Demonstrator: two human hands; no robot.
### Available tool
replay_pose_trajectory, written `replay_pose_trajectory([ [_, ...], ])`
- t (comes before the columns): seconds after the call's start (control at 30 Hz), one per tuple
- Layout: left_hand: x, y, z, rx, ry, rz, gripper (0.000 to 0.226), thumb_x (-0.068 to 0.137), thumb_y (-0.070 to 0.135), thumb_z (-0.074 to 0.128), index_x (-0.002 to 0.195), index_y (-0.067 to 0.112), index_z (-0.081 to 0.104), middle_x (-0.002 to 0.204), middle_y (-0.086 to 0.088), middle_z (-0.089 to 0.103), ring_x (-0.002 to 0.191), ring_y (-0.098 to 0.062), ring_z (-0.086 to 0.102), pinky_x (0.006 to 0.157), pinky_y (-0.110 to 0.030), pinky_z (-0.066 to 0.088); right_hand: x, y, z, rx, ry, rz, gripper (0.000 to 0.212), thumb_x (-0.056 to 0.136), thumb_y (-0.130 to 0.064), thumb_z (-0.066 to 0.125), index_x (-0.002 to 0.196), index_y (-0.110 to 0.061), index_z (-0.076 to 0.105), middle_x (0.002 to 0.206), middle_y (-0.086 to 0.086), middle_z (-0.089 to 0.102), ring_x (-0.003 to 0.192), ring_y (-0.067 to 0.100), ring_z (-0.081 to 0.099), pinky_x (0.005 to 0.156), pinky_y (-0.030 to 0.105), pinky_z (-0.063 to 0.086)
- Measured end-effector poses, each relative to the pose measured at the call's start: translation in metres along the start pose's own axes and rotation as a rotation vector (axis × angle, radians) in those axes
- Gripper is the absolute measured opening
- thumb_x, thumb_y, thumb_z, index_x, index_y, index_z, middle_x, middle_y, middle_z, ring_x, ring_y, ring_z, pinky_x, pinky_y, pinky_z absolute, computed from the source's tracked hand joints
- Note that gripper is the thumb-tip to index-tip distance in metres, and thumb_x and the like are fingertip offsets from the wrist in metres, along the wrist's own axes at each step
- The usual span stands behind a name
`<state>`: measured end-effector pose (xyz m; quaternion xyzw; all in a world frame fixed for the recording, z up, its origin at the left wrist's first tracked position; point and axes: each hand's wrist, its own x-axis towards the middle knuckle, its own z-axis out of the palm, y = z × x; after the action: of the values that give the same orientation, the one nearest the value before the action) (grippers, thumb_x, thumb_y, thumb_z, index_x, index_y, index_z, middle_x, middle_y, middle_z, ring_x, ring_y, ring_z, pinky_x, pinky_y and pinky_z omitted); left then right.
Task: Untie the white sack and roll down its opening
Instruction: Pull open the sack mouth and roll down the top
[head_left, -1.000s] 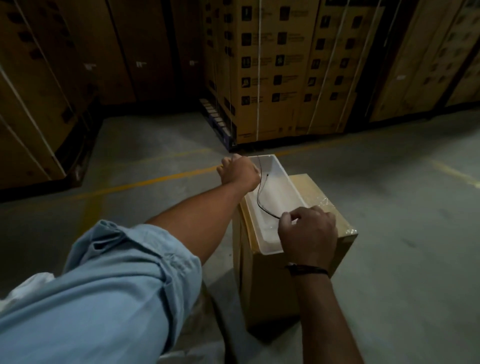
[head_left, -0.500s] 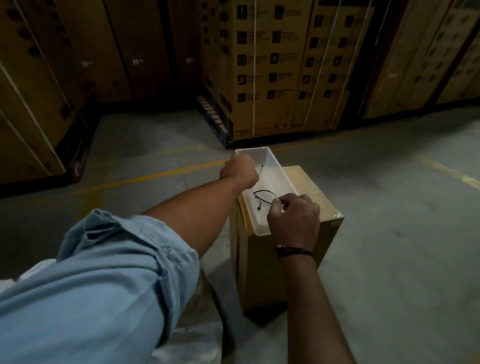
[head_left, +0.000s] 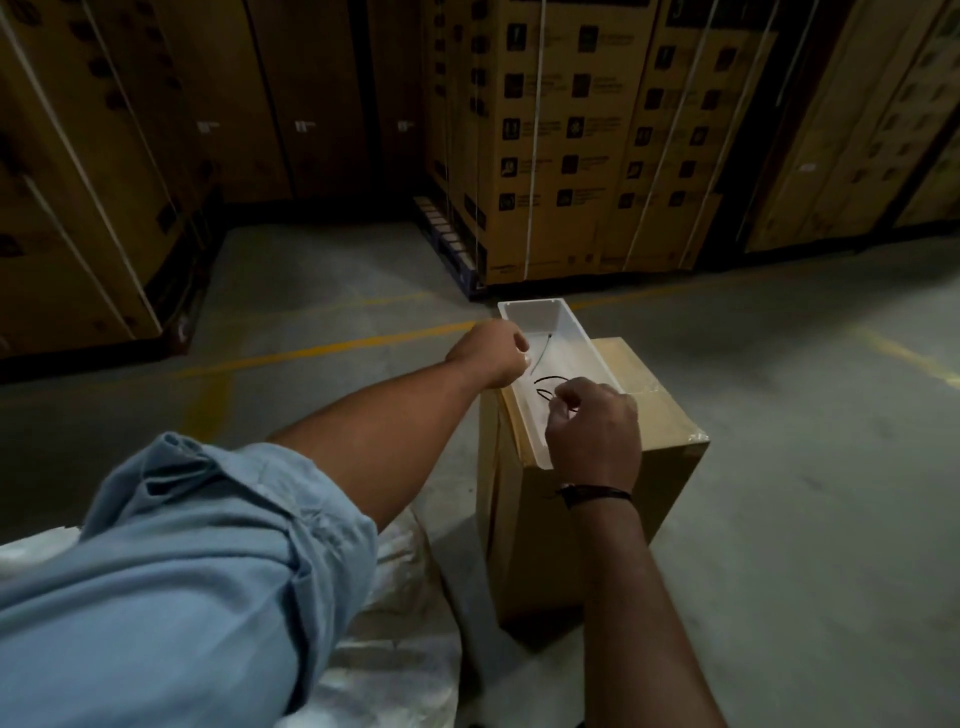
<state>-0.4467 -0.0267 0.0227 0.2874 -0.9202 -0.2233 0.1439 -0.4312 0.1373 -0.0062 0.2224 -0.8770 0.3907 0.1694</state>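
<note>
Both hands hover mid-frame over the white tray: my right hand pinches a thin black tie; my left hand looks curled. Better coil it flat inside.

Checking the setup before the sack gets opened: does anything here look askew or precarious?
The white tray sits crooked on the carton, its far end hanging past the edge. Both hands, left and right, are handling a thin black tie over it. No spills or damage visible.

Worn items, both arms.
Left: light blue sleeve, rolled above elbow, creased cuff. Right: bare forearm, thin dark wristband at wrist.
</note>
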Motion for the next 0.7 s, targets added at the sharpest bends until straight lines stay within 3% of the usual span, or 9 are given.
replay_pose_trajectory([
  [0.1,-0.001,-0.006,0.0,-0.006,-0.002,0.01,0.027,0.09,0.033,0.07,0.115,0.022,0.071,0.128,-0.003,0.066,0.115,-0.023,0.062,0.094,-0.037,0.053,0.0,-0.001,0.0,-0.035,0.024,0.01,0.019,0.088,-0.023,0.066,0.104,-0.016,0.072,0.103,0.003,0.072,0.098,0.022,0.056,0.078,0.025,0.035],
  [0.3,-0.008,-0.011,-0.002,-0.003,-0.008,0.047,0.037,0.089,0.037,0.071,0.123,0.023,0.066,0.13,-0.005,0.063,0.112,-0.023,0.062,0.091,-0.039,0.054,-0.002,-0.007,0.002,-0.023,0.014,-0.029,0.017,0.088,-0.022,0.063,0.101,-0.014,0.072,0.101,0.004,0.07,0.098,0.021,0.054,0.081,0.024,0.031],
  [0.5,-0.034,-0.025,-0.03,0.061,0.011,0.094,0.038,0.088,0.035,0.071,0.124,0.027,0.066,0.133,-0.003,0.061,0.115,-0.023,0.06,0.086,-0.034,0.05,-0.014,-0.036,0.012,0.019,-0.041,-0.135,0.016,0.087,-0.021,0.06,0.097,-0.013,0.07,0.096,0.006,0.068,0.094,0.023,0.051,0.078,0.035,0.048],
  [0.7,-0.117,-0.094,-0.077,-0.053,-0.032,0.051,0.031,0.088,0.031,0.071,0.119,0.027,0.069,0.127,0.002,0.068,0.112,-0.019,0.064,0.093,-0.036,0.052,-0.049,-0.092,0.03,0.052,-0.219,-0.324,0.017,0.083,-0.019,0.058,0.089,-0.013,0.072,0.087,0.008,0.068,0.088,0.027,0.054,0.079,0.039,0.049],
])
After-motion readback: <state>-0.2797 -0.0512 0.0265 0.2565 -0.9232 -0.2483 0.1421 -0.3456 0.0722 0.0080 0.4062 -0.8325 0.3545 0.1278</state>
